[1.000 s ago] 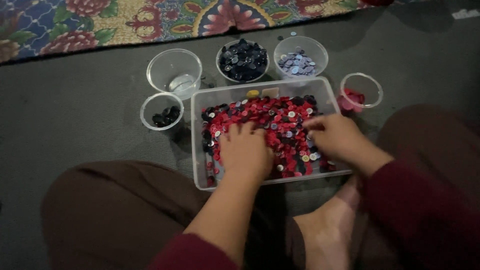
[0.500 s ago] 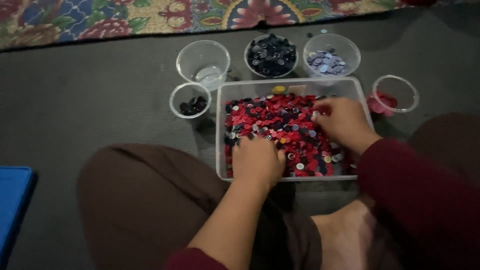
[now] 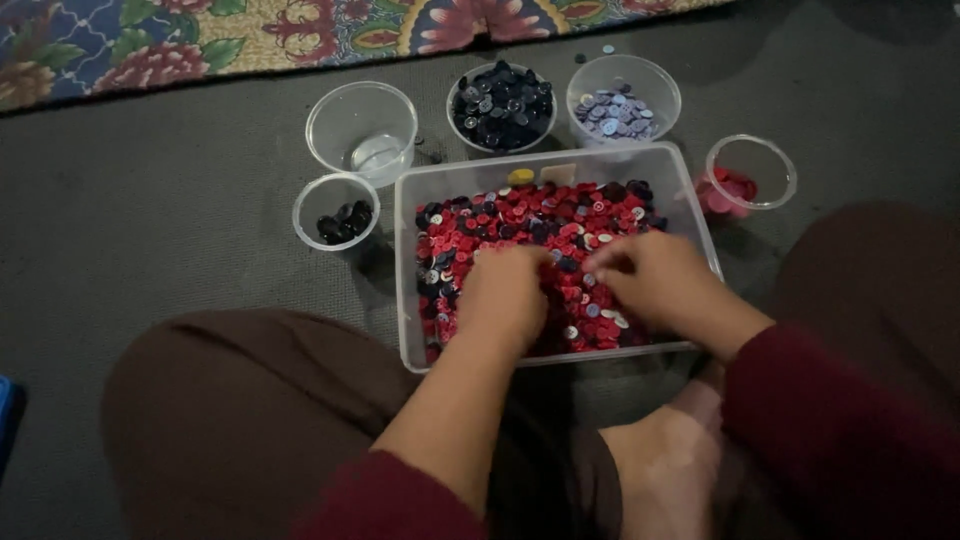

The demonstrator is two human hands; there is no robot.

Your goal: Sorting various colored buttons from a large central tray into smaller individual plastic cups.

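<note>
A clear rectangular plastic box [image 3: 410, 200] sits on the grey floor before my crossed legs, filled with mostly red buttons [image 3: 520, 220] mixed with dark and pale ones. My left hand [image 3: 505, 295] rests palm down on the buttons in the near middle of the box, fingers curled into the pile. My right hand [image 3: 655, 285] lies on the buttons at the near right, its fingertips pinched together toward the left hand. Whether either hand holds a button is hidden.
Round clear cups ring the box: an empty one [image 3: 362, 128], one of dark navy buttons [image 3: 500, 105], one of pale blue buttons [image 3: 620, 108], a small one with a few black buttons [image 3: 337, 215], and one with pink-red buttons [image 3: 745, 180]. A patterned rug [image 3: 250, 35] lies beyond.
My right hand has drawn back from the far right of the box toward its near middle, closer to my left hand. The view has shifted slightly.
</note>
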